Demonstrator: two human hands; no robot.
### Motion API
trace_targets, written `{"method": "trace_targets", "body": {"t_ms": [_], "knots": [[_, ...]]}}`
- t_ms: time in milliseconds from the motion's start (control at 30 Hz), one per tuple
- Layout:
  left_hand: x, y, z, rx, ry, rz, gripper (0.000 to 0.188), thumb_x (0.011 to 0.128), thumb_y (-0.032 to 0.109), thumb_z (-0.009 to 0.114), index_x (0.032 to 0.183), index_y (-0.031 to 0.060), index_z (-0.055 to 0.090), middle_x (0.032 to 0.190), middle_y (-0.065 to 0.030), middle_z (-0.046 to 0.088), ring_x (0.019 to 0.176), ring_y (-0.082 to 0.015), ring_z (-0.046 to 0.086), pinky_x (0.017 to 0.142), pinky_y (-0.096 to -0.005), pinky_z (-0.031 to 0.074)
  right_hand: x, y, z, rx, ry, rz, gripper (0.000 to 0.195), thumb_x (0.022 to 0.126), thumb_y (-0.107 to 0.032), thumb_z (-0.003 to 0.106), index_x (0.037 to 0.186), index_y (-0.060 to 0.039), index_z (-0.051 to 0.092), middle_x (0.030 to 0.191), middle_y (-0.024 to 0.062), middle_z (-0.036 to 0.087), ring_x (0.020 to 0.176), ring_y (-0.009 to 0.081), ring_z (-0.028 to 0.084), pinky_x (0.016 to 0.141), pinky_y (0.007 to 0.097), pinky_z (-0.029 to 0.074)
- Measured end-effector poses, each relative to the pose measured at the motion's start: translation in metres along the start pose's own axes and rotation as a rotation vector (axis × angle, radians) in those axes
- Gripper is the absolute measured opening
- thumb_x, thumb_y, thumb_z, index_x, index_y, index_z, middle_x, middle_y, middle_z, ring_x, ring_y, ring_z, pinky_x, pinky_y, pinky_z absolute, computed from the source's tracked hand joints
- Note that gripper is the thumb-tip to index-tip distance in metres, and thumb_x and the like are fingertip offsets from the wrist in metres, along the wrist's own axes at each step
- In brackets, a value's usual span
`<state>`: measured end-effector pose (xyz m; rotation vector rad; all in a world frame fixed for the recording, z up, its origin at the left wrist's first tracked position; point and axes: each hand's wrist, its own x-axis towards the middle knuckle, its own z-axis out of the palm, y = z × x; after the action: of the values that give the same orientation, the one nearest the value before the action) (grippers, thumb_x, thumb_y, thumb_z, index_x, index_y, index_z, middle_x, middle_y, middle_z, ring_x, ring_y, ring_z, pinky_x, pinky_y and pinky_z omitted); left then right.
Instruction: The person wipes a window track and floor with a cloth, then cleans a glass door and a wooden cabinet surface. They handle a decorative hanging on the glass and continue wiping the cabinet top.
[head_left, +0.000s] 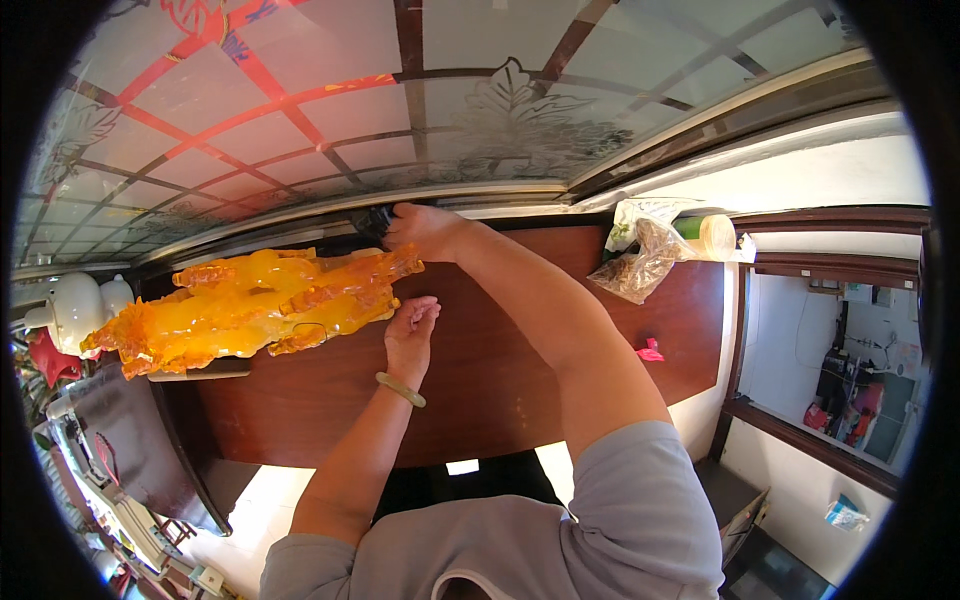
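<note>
My right hand (426, 229) reaches to the far edge of the wooden tabletop (480, 360), by the base of the glass panel. It grips a black cloth-like bundle (373, 221), whose exact kind is unclear. A glossy amber-coloured sculpture (247, 307), many-limbed and translucent, occupies the tabletop's left part. My left hand (411, 319) hovers just right of the sculpture's near end, fingers curled in and nothing visible in them. A pale green bangle (401, 390) circles the left wrist.
Patterned frosted glass (480, 127) rises along the table's far side. At the right stand a clear bag of brown dried stuff (637, 262) and a green-and-white canister (706, 237). A small pink item (651, 350) lies nearer. White ceramic ware (73, 311) sits far left.
</note>
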<state>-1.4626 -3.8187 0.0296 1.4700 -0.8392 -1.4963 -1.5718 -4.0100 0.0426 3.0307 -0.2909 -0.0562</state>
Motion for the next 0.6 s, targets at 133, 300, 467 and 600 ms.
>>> {"method": "trace_targets", "body": {"t_ms": [133, 300, 467, 600], "knots": [[0.001, 0.009, 0.006, 0.008, 0.011, -0.032, 0.012, 0.095, 0.004, 0.063, 0.107, 0.0030, 0.065, 0.098, -0.0029, 0.067, 0.094, -0.0112, 0.063, 0.089, -0.0253, 0.051, -0.041, 0.002, -0.003, -0.149, 0.116, -0.007, 0.009, 0.078, -0.016, 0.060, 0.084, -0.0163, 0.066, 0.088, -0.0067, 0.065, 0.094, 0.0136, 0.059, 0.085, 0.0289, 0.043], [-0.003, 0.007, 0.014, 0.013, -0.014, -0.044, 0.014, 0.094, 0.004, 0.064, 0.108, 0.0038, 0.065, 0.098, -0.0022, 0.067, 0.093, -0.0107, 0.063, 0.087, -0.0248, 0.050, -0.106, 0.002, 0.018, -0.117, 0.173, 0.112, 0.004, 0.078, -0.016, 0.061, 0.082, -0.0170, 0.063, 0.084, -0.0079, 0.064, 0.096, 0.0127, 0.061, 0.091, 0.0299, 0.042], [-0.012, 0.008, 0.027, -0.015, -0.075, -0.024, 0.014, 0.094, 0.003, 0.063, 0.108, 0.0044, 0.066, 0.098, -0.0018, 0.067, 0.093, -0.0103, 0.062, 0.086, -0.0244, 0.050, -0.182, -0.006, 0.028, -0.180, 0.048, 0.265, 0.029, 0.087, -0.018, 0.054, 0.113, -0.0157, 0.066, 0.093, -0.0083, 0.066, 0.098, 0.0113, 0.063, 0.092, 0.0315, 0.042], [-0.016, 0.013, 0.034, 0.013, -0.079, -0.046, 0.013, 0.095, 0.004, 0.062, 0.108, 0.0034, 0.065, 0.099, -0.0016, 0.066, 0.094, -0.0101, 0.061, 0.086, -0.0244, 0.050, -0.227, -0.019, 0.013, -0.144, -0.077, 0.436, 0.040, 0.091, -0.019, 0.051, 0.130, -0.0159, 0.060, 0.100, -0.0044, 0.069, 0.097, 0.0131, 0.065, 0.089, 0.0343, 0.047]]}}
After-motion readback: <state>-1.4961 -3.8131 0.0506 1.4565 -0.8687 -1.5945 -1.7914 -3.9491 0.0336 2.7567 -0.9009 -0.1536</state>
